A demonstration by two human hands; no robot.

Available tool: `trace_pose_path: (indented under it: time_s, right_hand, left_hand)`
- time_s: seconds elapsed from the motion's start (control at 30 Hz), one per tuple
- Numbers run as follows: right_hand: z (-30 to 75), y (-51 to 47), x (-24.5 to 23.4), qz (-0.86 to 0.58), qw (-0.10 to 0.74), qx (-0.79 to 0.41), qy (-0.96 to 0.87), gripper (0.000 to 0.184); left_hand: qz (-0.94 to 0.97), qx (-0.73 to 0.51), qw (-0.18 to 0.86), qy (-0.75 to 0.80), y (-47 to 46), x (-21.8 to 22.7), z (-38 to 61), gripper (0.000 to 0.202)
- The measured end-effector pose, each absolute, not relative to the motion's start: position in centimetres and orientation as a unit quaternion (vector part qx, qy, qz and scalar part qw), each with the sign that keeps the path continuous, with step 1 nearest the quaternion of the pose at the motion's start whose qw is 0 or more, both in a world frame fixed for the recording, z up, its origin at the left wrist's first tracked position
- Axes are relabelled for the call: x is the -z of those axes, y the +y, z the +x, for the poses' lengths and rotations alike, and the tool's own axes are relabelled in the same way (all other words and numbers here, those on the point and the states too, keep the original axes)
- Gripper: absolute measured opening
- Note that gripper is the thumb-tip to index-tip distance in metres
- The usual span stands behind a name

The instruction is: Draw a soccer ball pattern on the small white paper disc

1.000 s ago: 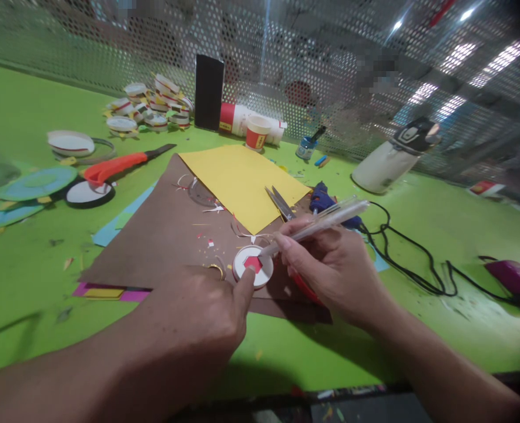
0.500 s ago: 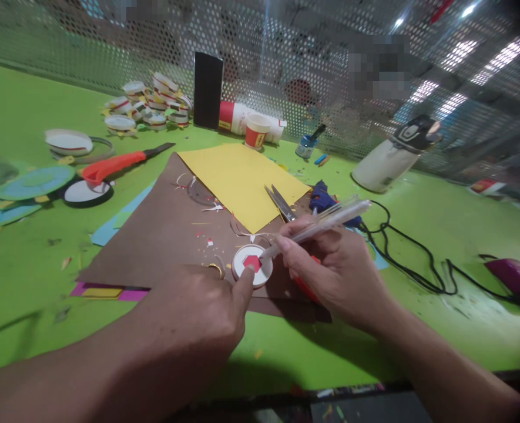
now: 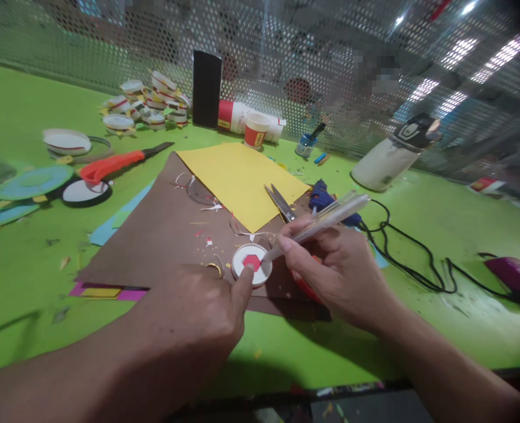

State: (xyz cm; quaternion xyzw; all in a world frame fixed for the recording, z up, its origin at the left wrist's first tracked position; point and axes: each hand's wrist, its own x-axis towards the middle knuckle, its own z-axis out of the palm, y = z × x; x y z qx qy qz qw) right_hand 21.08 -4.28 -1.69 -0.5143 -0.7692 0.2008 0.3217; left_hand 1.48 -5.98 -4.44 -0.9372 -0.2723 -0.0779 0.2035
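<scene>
A small white paper disc [image 3: 251, 264] with a red hexagon in its middle lies on a brown sheet [image 3: 163, 235]. My left hand [image 3: 198, 317] has its fingers curled and presses the disc's near edge with the index fingertip. My right hand [image 3: 334, 270] grips a clear pen [image 3: 325, 220], whose tip touches the disc's right side. A small gold ring lies on the brown sheet beside my left fingers. Something red shows under my right palm, mostly hidden.
On the green table [image 3: 418, 329] lie a yellow sheet [image 3: 240, 179], scissors [image 3: 279, 201], a blue glue gun [image 3: 325, 200] with black cable, an orange-handled knife [image 3: 118, 164], a pile of paper rings [image 3: 149, 106], a black phone [image 3: 207, 89], a white bottle [image 3: 389, 155], and a perforated metal screen behind.
Almost nothing has changed; both hands stay at the disc, with the pen tip shifting only slightly on its right side.
</scene>
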Motion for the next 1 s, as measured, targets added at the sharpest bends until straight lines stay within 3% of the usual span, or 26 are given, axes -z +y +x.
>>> trace_pose_path:
  time_s: [0.43,1.0]
  right_hand:
    - [20.9,-4.2,2.0,-0.496,0.377,-0.243,-0.743,0.015]
    - [21.1,-4.4,1.8,-0.517,0.331,-0.186,-0.767,0.02]
  left_hand:
    - [-0.936,0.1,0.192,-0.278,-5.9,5.0,1.5,0.034]
    - [-0.931,0.123,0.188,-0.287,-5.6,6.4,1.3,0.034]
